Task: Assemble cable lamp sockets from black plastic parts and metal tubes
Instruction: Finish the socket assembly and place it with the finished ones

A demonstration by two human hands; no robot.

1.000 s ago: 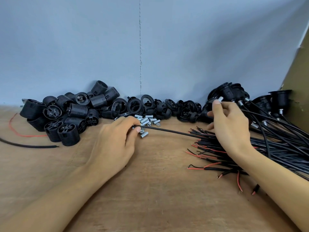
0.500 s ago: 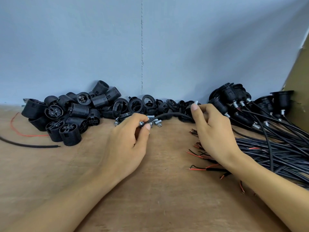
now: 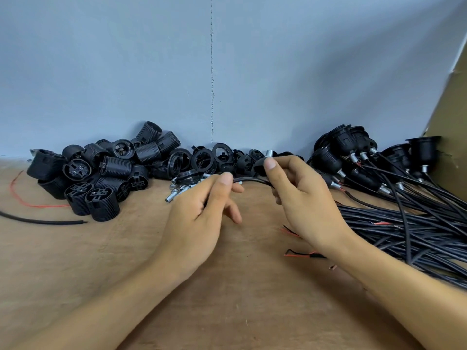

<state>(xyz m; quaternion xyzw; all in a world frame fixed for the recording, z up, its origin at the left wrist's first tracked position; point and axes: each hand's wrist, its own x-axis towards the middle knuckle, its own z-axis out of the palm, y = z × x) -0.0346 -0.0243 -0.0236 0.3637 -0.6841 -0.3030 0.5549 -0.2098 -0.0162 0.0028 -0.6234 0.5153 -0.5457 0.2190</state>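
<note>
Pinches black socket cap (image 3: 259, 165), metal tube (image 3: 270, 154) upward, in right hand (image 3: 305, 198) at centre frame, likely exposing the bore. Grips black cable (image 3: 252, 181) end just left between left hand (image 3: 202, 218) thumb and forefinger, apparently for threading.

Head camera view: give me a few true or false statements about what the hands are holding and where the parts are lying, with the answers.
1. The left hand pinches a black cable. True.
2. The right hand holds nothing. False: it grips a black cap with a metal tube sticking out of it.
3. The threaded socket bodies are piled on the person's right. False: they are piled on the left, by the blue wall.
4. Loose metal tubes lie on the wooden table just beyond the left hand. True.
</note>
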